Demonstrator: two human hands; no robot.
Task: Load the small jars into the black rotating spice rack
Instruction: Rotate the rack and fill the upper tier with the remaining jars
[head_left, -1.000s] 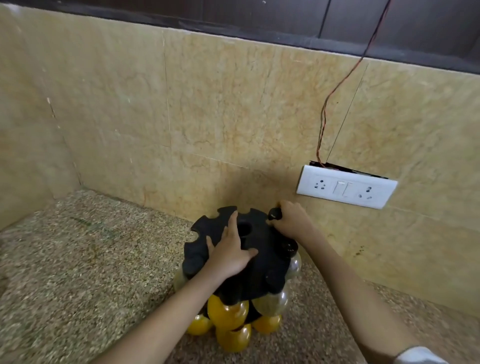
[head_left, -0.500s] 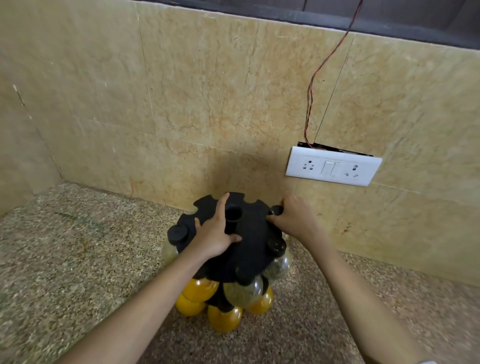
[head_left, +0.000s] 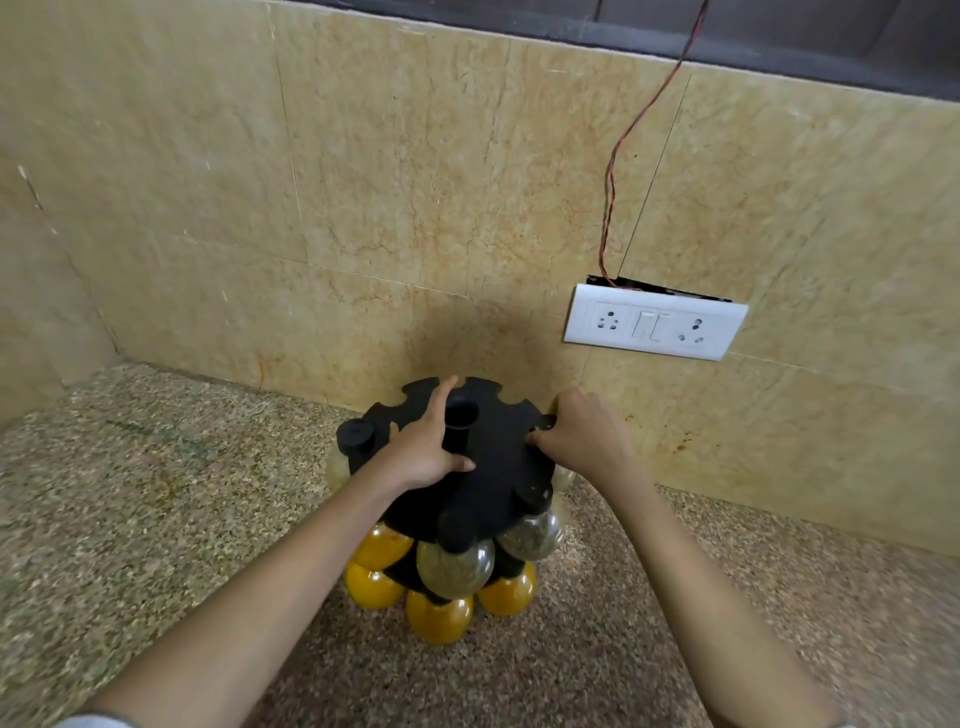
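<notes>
A speckled stone counter (head_left: 156, 493) is running back to a wall of beige marble tiles (head_left: 415, 182). A white switch plate (head_left: 654, 327) is sitting on that wall, up at about 2 o'clock from the rack, and a red and black wire (head_left: 618, 171) is climbing from its top edge.

The black spice rack (head_left: 498, 467) is standing on the counter close to the wall, near the middle of the view. Its top disc is serving here as the clock face, with 12 o'clock toward the wall.

The left hand (head_left: 431, 447) is lying flat on the disc at about 8 o'clock with its fingers spread. The forefinger is reaching toward 12 o'clock beside the centre hole (head_left: 461, 415), the thumb is pointing toward 3 o'clock, and the hand is gripping nothing.

The right hand (head_left: 582, 436) is working at the rim at 2 o'clock, its fingers curling round a capped jar (head_left: 544, 422). Only a bit of that jar's black cap is showing, so I cannot tell whether it is seated in the rim.

A side jar (head_left: 356, 434) is sticking its black cap up through the rim at 9 o'clock. Two green-filled jars (head_left: 454, 566) are hanging under the rim at 6 and 4 o'clock. Four yellow jars (head_left: 439, 616) are sitting in the lower tier, spreading from 7 to 5 o'clock.
</notes>
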